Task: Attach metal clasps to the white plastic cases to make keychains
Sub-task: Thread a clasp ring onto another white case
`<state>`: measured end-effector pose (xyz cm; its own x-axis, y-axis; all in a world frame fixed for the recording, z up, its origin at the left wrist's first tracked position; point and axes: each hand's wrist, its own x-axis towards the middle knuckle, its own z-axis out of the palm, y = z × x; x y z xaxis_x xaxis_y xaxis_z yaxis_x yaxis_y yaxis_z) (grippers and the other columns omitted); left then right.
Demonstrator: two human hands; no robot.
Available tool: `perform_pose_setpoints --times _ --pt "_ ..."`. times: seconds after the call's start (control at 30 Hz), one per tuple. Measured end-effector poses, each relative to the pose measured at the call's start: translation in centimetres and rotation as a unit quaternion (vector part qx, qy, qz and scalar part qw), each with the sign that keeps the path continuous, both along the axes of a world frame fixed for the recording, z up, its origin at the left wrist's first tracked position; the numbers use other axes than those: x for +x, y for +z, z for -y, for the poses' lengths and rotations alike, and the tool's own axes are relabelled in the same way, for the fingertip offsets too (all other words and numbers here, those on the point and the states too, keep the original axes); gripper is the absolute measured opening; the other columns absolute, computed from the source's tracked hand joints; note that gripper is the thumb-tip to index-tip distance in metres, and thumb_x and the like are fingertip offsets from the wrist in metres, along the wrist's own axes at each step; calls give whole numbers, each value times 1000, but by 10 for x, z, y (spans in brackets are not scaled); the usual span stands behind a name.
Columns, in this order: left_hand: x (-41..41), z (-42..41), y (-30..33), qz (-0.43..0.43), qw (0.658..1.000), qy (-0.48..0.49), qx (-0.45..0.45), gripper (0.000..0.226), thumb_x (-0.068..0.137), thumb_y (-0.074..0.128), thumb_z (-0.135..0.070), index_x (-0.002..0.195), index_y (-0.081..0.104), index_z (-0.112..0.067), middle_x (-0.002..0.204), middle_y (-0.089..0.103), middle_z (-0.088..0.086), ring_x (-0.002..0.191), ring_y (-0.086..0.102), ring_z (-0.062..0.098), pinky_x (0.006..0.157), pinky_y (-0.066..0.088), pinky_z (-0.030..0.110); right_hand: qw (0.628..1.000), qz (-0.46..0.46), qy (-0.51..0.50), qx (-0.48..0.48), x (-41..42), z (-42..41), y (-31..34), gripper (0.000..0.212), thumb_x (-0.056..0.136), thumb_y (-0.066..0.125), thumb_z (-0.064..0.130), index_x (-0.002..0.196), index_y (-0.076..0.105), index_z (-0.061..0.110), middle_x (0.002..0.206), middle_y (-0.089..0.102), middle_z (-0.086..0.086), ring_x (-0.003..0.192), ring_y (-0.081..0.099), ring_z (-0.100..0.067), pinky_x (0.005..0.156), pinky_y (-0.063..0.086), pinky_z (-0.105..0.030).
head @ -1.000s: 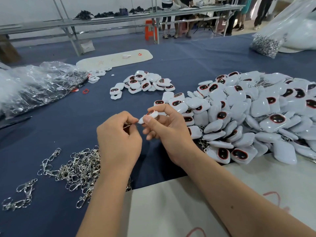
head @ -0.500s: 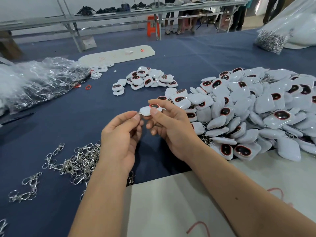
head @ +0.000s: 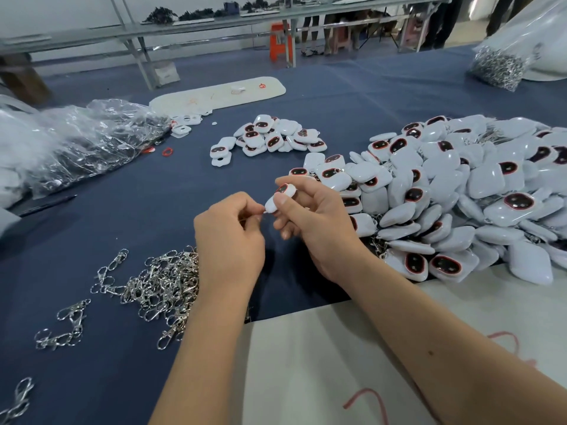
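1. Head view: my right hand (head: 319, 228) pinches one white case (head: 280, 197) between thumb and forefinger, held above the blue table cloth (head: 153, 210), dark red-rimmed face tilted up and away from me.
2. My left hand (head: 228, 237) is curled, fingertips closed together right at the near corner of the case. What they pinch is hidden; I cannot tell whether a clasp is in them.
3. The two hands touch or nearly touch at that corner.
4. Loose metal clasps (head: 162, 286) lie in a tangled heap on the cloth just left of my left wrist, with a few strays (head: 66, 326) further left.
5. Large pile of white cases (head: 460, 194) sits to the right of my right hand; metal rings show between some near its front edge.
6. Smaller group of cases (head: 270, 138) lies beyond my hands, apart from the big pile.
7. Crumpled clear plastic bags (head: 76, 142) at far left; a bag of metal parts (head: 497, 67) at far right rear.
8. Pale sheet (head: 322, 363) under my right forearm, with red marks on it.
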<state>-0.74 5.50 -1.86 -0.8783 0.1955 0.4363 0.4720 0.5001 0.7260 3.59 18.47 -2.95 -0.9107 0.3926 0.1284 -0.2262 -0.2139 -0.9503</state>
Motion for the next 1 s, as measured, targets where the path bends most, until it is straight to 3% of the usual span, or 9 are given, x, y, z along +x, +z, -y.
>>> perform_pose_setpoints --times 0.1,0.17,0.27,0.4,0.57,0.67,0.77,0.87,1.0 --pt "1 -1 1 -14 1000 7 -24 21 86 71 -1 78 73 -20 71 69 -11 66 63 7 62 47 18 1000 8 -10 17 -1 1 0 23 100 63 2 123 62 4 75 68 -3 58 62 -14 51 49 -23" --pt "3 -4 0 45 998 17 47 18 87 73 -6 79 73 -22 71 69 -10 67 64 7 66 50 20 1000 7 -7 -13 0 1 1 25 102 61 2 126 61 4 83 69 -6 60 62 -15 53 50 -24" --pt "5 -8 0 191 962 13 193 14 90 73 -8 83 75 -20 69 72 2 63 63 10 69 54 30 998 3 2 -55 -1 -1 2 27 104 55 0 130 59 2 82 70 -4 60 61 -16 52 49 -24" --pt "6 -9 1 236 944 -13 230 10 90 74 -6 84 76 -14 67 74 1 59 64 7 62 52 22 998 -4 -41 -38 -2 -1 1 26 103 56 3 128 62 7 72 67 -1 54 55 -14 46 43 -24" --pt "8 -11 2 220 958 -48 179 9 88 78 -10 82 76 -17 70 74 4 61 66 10 64 55 30 982 -14 -177 64 -1 -2 -1 23 92 64 21 115 69 19 73 62 0 63 53 -17 58 45 -31" --pt "7 -9 0 184 972 -41 140 12 87 78 -11 80 76 -20 66 70 1 68 69 22 72 60 40 951 -20 -280 126 0 -8 0 28 95 68 20 123 66 18 70 59 6 63 54 -11 65 48 -30" --pt "2 -2 2 131 987 -16 95 15 85 77 -13 76 74 -24 64 67 -8 67 68 12 66 54 25 917 -25 -362 168 2 -14 3 49 94 71 12 139 52 13 73 58 5 64 54 -5 72 48 -20" --pt "-2 9 8 77 995 41 41 16 85 74 -15 74 72 -26 68 69 -13 70 65 3 62 47 10 888 -36 -401 221 3 -13 9 44 91 65 2 132 52 12 78 54 10 65 55 -7 69 50 -25" --pt "-10 30 15 65 986 138 -70 8 86 68 -22 82 71 -28 84 68 -13 99 64 22 85 50 34 867 -16 -321 380 -18 5 21 31 89 63 5 120 58 12 90 60 2 79 59 -17 74 48 -32"
